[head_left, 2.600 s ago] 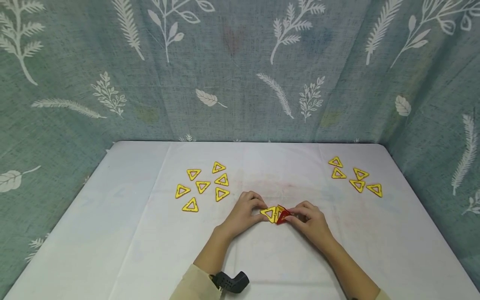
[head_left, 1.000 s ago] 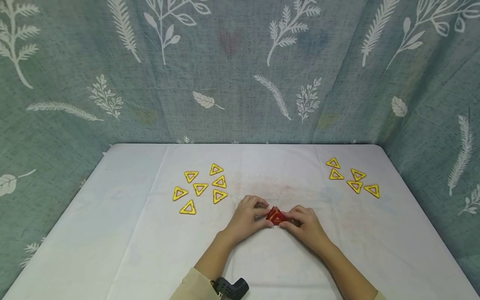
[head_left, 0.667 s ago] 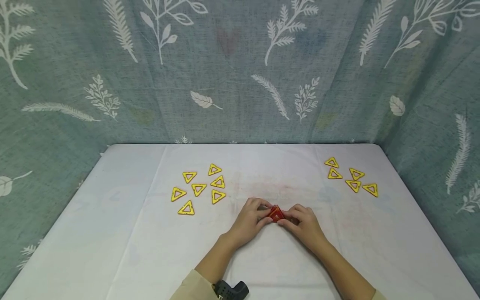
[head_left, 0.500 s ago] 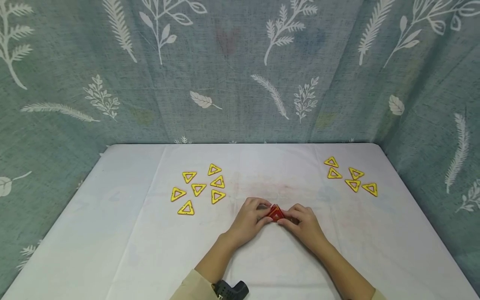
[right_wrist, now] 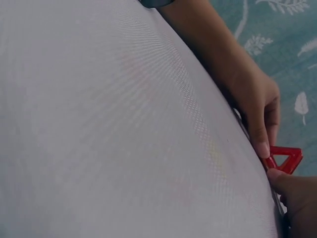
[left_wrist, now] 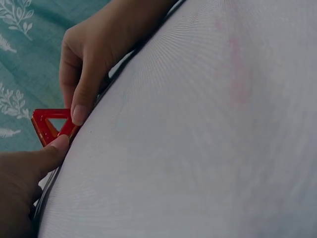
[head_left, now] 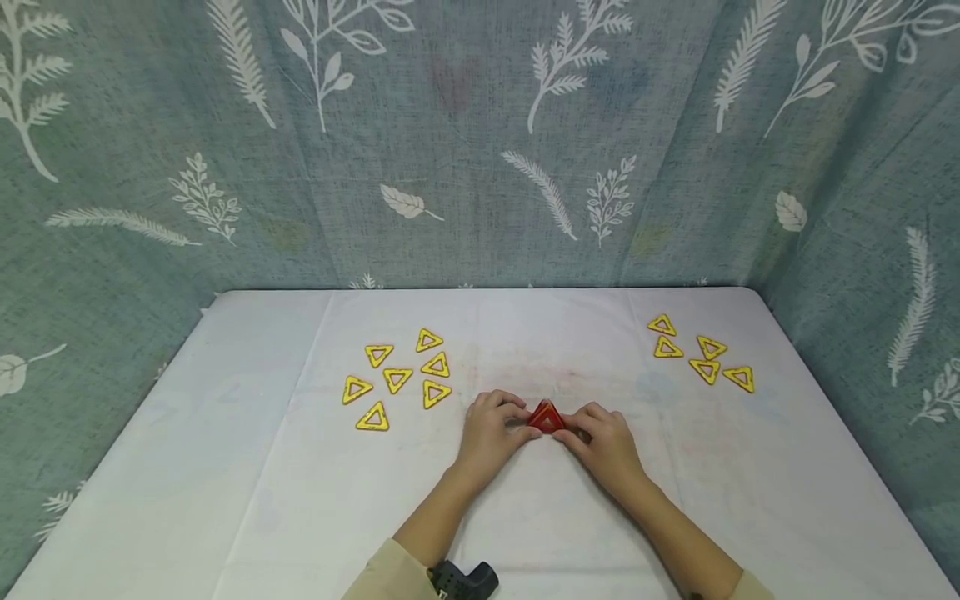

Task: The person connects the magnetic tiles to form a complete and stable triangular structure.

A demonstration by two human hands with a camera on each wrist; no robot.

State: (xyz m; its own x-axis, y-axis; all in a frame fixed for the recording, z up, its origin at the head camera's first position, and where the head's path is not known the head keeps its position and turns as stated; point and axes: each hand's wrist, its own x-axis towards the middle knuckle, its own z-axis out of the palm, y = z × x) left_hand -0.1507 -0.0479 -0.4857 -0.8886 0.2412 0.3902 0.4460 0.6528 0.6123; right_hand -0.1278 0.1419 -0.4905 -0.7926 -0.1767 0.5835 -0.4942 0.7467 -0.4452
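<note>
A small pyramid of red triangular tiles [head_left: 547,417] stands on the table between my two hands, one red face turned toward me. My left hand [head_left: 487,429] pinches its left side with thumb and fingers. On the right side, my right hand [head_left: 603,442] pinches it the same way. Close up in the left wrist view, the red pyramid [left_wrist: 41,124] shows a triangular opening in its face, with both thumbs at its lower corners. The right wrist view has both thumbs on the red pyramid [right_wrist: 293,159] too. Its far faces are hidden.
Several yellow triangular tiles [head_left: 372,417] lie flat and spread out left of my hands. Another group of yellow triangular tiles [head_left: 705,371] lies at the back right. A white cloth [head_left: 225,467] covers the table, and a leaf-patterned curtain [head_left: 465,167] hangs behind it.
A yellow-faced tile that lay open at the left of the red one has been folded up into the red pyramid. Lately both hands and the pyramid have shifted slightly left and away from me.
</note>
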